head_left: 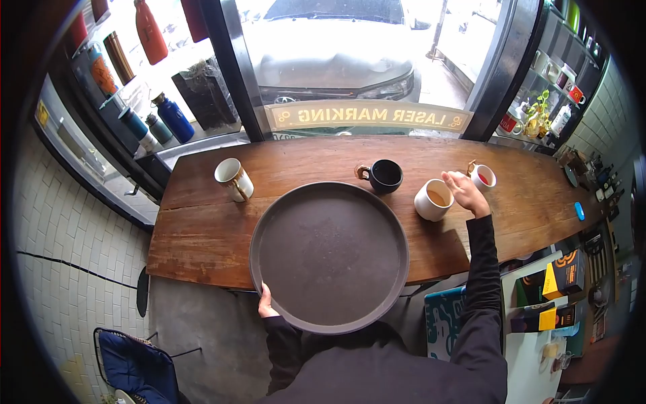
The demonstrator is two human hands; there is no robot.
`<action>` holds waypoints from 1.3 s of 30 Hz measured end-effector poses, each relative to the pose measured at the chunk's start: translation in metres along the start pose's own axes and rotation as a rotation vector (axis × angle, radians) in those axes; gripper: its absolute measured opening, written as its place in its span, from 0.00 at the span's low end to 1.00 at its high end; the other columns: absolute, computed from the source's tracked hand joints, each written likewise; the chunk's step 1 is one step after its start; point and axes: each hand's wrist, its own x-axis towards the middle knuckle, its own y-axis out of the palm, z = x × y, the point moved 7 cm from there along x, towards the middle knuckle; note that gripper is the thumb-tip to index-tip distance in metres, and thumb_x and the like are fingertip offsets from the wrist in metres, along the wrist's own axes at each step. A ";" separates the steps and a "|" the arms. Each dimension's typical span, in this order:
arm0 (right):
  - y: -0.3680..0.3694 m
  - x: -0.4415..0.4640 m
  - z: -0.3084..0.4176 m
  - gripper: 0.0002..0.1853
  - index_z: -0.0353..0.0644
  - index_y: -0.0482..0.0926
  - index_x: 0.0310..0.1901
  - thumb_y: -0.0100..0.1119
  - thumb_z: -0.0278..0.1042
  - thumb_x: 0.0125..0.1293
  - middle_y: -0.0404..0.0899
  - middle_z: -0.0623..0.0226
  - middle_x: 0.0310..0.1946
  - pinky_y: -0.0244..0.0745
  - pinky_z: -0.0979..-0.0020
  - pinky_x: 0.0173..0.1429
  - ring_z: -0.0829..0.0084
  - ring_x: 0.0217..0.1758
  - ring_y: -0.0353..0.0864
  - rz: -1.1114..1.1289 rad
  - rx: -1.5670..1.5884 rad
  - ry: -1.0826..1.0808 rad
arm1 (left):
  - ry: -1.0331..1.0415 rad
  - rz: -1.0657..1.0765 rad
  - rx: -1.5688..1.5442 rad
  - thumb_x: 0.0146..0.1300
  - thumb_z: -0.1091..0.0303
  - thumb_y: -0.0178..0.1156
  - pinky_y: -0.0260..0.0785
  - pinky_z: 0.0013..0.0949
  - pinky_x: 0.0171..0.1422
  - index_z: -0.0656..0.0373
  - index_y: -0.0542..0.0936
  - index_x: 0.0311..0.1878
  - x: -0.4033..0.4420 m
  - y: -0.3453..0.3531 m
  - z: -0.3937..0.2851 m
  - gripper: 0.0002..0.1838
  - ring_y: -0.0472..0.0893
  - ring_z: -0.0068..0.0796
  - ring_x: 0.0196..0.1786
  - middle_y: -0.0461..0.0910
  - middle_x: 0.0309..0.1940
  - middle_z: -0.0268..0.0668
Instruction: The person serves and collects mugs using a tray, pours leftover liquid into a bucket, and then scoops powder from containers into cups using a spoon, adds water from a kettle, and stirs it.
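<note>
My left hand (266, 302) grips the near left rim of a large round brown tray (330, 259), thumb on top and the other fingers hidden beneath. The tray bears nothing, and its far part overlaps the wooden table. My right hand (467, 193) is closed at the right side of a white mug (428, 207) with a light brown drink in it; the mug's handle is hidden by the fingers. Just beyond that hand stands a smaller white cup (484, 177) with red inside and a gold-brown handle. A black cup (385, 176) stands behind the tray.
A tall white mug with a gold handle (234, 180) stands on the left of the wooden table (195, 246). A blue object (579, 211) lies near the right end. Boxes (563, 275) sit on a side counter at right. A chair (138, 363) is at lower left.
</note>
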 end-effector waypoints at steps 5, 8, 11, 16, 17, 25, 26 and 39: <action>0.011 -0.026 -0.035 0.20 0.47 0.70 0.37 0.43 0.56 0.76 0.71 0.75 0.24 0.72 0.76 0.30 0.82 0.25 0.72 0.166 0.515 0.182 | -0.014 0.012 -0.011 0.67 0.52 0.60 0.73 0.39 0.59 0.69 0.74 0.59 -0.008 0.009 -0.003 0.29 0.80 0.40 0.53 0.78 0.54 0.44; 0.012 -0.048 -0.050 0.21 0.45 0.73 0.38 0.43 0.55 0.76 0.72 0.75 0.26 0.72 0.76 0.33 0.82 0.29 0.74 0.127 0.738 0.424 | -0.009 0.061 0.006 0.67 0.51 0.60 0.73 0.40 0.60 0.69 0.74 0.60 -0.002 0.007 -0.003 0.29 0.79 0.40 0.53 0.78 0.54 0.44; 0.016 -0.065 -0.051 0.20 0.45 0.74 0.38 0.44 0.53 0.76 0.73 0.75 0.29 0.73 0.74 0.36 0.79 0.32 0.75 0.146 0.868 0.440 | -0.022 0.055 0.022 0.67 0.51 0.60 0.72 0.40 0.60 0.68 0.74 0.60 0.005 0.002 -0.002 0.30 0.79 0.41 0.54 0.78 0.54 0.44; 0.032 -0.088 -0.027 0.16 0.45 0.72 0.34 0.45 0.45 0.78 0.68 0.76 0.26 0.71 0.72 0.35 0.79 0.29 0.71 0.258 1.097 0.329 | -0.059 0.139 -0.081 0.69 0.50 0.57 0.72 0.43 0.61 0.66 0.72 0.63 -0.001 0.015 -0.004 0.30 0.78 0.44 0.55 0.77 0.56 0.44; 0.037 -0.090 -0.026 0.16 0.46 0.70 0.32 0.43 0.43 0.78 0.64 0.77 0.24 0.70 0.72 0.33 0.80 0.26 0.67 0.244 1.161 0.285 | -0.048 0.127 -0.034 0.69 0.49 0.55 0.72 0.43 0.62 0.64 0.71 0.64 0.001 0.013 -0.006 0.30 0.78 0.45 0.56 0.76 0.57 0.44; 0.042 -0.121 0.010 0.16 0.40 0.72 0.32 0.43 0.38 0.78 0.64 0.75 0.20 0.66 0.75 0.29 0.81 0.22 0.64 0.027 1.200 0.202 | -0.085 0.065 0.025 0.69 0.50 0.54 0.71 0.43 0.62 0.63 0.72 0.63 -0.029 0.015 -0.010 0.28 0.78 0.44 0.56 0.77 0.56 0.44; 0.038 -0.125 0.019 0.17 0.39 0.72 0.32 0.43 0.38 0.78 0.65 0.74 0.20 0.67 0.75 0.29 0.81 0.23 0.65 0.014 1.208 0.195 | -0.153 0.126 -0.052 0.69 0.51 0.54 0.71 0.44 0.62 0.63 0.73 0.62 -0.045 0.027 -0.005 0.28 0.78 0.43 0.56 0.77 0.56 0.44; 0.072 -0.150 0.113 0.20 0.35 0.73 0.30 0.44 0.40 0.78 0.71 0.71 0.22 0.65 0.76 0.31 0.81 0.25 0.68 0.513 1.084 -0.102 | 0.163 -0.337 0.342 0.60 0.41 0.65 0.70 0.39 0.62 0.70 0.68 0.65 -0.118 -0.061 0.037 0.43 0.76 0.37 0.57 0.75 0.57 0.47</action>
